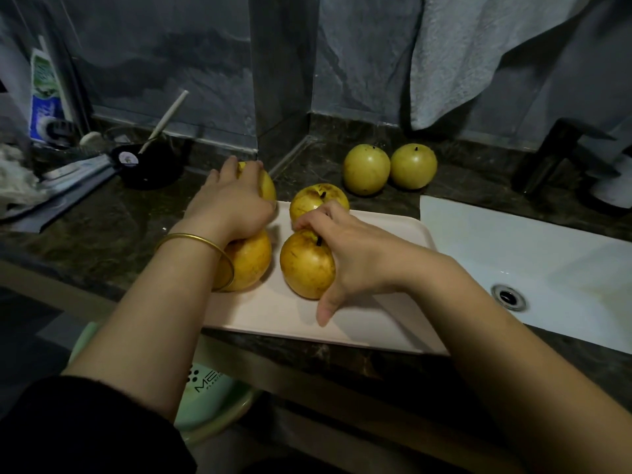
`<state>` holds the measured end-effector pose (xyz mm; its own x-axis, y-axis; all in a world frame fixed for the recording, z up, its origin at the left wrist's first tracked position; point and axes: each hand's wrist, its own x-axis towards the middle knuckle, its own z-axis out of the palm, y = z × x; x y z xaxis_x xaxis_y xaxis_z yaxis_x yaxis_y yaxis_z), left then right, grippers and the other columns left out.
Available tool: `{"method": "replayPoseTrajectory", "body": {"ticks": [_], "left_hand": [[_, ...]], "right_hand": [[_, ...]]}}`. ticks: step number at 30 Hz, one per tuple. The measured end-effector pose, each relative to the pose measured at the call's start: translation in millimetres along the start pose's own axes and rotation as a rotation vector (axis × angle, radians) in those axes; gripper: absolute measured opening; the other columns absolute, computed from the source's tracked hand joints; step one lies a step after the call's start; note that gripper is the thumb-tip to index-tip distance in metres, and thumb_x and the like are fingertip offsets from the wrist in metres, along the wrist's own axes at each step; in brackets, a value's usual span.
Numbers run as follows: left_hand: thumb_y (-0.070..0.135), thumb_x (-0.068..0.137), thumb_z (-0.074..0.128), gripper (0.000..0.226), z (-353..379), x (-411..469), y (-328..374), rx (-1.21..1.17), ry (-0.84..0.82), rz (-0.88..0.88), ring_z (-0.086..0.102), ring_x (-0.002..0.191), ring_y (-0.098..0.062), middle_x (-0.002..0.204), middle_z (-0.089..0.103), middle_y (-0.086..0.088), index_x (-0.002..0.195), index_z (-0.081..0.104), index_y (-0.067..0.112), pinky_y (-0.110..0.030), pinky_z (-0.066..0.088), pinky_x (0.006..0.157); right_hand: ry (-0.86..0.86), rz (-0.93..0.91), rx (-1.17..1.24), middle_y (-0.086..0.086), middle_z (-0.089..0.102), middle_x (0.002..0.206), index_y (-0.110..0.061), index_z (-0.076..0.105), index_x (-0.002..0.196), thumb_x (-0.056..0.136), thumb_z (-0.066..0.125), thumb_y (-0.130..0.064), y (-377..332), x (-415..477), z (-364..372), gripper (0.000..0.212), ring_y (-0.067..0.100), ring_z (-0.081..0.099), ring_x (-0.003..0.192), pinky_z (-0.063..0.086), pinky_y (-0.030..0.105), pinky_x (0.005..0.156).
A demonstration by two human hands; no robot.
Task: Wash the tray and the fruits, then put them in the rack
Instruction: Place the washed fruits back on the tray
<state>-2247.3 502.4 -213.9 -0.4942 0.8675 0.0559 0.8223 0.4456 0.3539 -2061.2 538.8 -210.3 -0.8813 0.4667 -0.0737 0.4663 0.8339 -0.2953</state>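
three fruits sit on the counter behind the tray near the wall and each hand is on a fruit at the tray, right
Not three: the head view shows two fruits on the counter behind the tray. Left hand holds the far fruit, right hand the near fruit, as said.

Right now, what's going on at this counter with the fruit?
A person stands at a dark stone counter with a pale pink rectangular tray beside a white sink. The left hand grips a round yellow fruit at the tray's far left corner; the right hand has its fingers curled round a second yellow fruit on the tray. Two more yellow fruits sit beside them, and two greener fruits rest on the counter behind. The sink's visible part holds no fruit.
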Motion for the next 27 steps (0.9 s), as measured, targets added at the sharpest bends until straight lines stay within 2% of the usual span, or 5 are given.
{"method": "replayPoseTrajectory", "body": {"ticks": [7,11,15,19,27], "left_hand": [[0.043,0.091,0.051,0.072,-1.0,-2.2,1.9,0.057,-0.008,0.004,0.005,0.146,-0.032,0.160,-0.002,-0.002,0.150,0.011,0.030,-0.051,0.011,0.117],[0.043,0.092,0.049,0.070,-1.4,-2.2,3.0,0.069,-0.025,-0.002,0.001,0.146,-0.031,0.160,-0.003,-0.001,0.150,0.011,0.031,-0.055,0.005,0.116],[0.045,0.093,0.048,0.073,-1.3,-1.2,3.1,0.075,-0.044,-0.026,-0.005,0.146,-0.030,0.160,-0.008,0.000,0.151,0.006,0.032,-0.057,0.002,0.116],[0.049,0.093,0.046,0.075,0.0,0.4,2.0,0.085,-0.063,-0.029,-0.008,0.146,-0.029,0.159,-0.013,0.001,0.151,0.000,0.035,-0.056,0.000,0.116],[0.056,0.091,0.047,0.080,2.4,2.6,-0.9,0.091,-0.049,-0.004,-0.008,0.146,-0.029,0.159,-0.015,0.001,0.150,-0.002,0.036,-0.052,0.002,0.117]], "right_hand": [[0.200,0.015,0.514,0.000,0.066,0.091,-0.019,0.064,0.095,0.065,0.064,-0.053,10.9,3.7,-38.8,0.045,0.007,0.060,0.084,0.052,0.028,0.078],[0.506,0.214,0.819,0.002,0.053,0.064,-0.017,0.051,0.071,0.083,0.072,-0.021,54.1,21.2,-43.5,0.024,0.014,0.057,0.059,0.052,0.025,0.056],[0.734,0.555,0.237,0.005,0.056,0.091,-0.018,0.053,0.088,0.079,0.060,-0.013,100.1,46.3,-29.8,0.013,0.024,0.053,0.089,0.040,0.033,0.072],[0.650,0.512,0.018,0.013,0.043,0.136,-0.011,0.042,0.135,0.080,0.065,-0.020,115.4,68.4,-25.7,0.060,0.032,0.039,0.126,0.034,0.038,0.099],[0.500,0.481,0.081,0.013,0.022,0.152,-0.012,0.019,0.149,0.076,0.077,-0.029,131.4,110.4,-27.5,0.094,0.034,0.029,0.137,0.029,0.039,0.112]]}}
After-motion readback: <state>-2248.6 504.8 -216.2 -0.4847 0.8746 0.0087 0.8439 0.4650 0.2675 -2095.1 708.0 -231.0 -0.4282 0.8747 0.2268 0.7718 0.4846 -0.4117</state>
